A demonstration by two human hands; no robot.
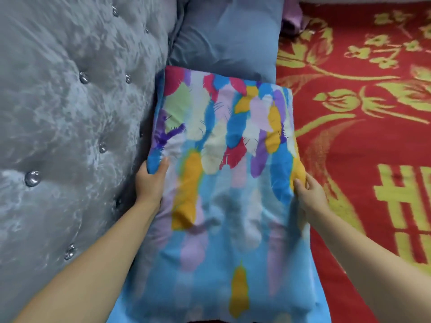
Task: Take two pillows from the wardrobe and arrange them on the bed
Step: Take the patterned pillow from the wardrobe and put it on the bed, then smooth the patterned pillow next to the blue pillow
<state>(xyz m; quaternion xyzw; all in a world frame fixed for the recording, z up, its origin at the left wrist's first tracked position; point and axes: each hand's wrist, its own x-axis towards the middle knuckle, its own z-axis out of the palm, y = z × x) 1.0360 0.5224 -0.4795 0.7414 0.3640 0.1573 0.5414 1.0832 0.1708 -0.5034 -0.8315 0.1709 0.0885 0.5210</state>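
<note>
A colourful feather-print pillow [224,173] lies lengthwise along the foot of the grey headboard, on the bed. My left hand [151,180] grips its left edge, thumb on top. My right hand [307,194] holds its right edge, fingers curled over the fabric. Beyond it a plain blue-grey pillow [226,40] rests against the headboard, its near end just under the colourful pillow's far end.
A grey tufted velvet headboard [70,113] with shiny buttons fills the left side. A red blanket with yellow floral and character patterns [361,136] covers the bed on the right. A bit of purple cloth [293,17] shows at the far top.
</note>
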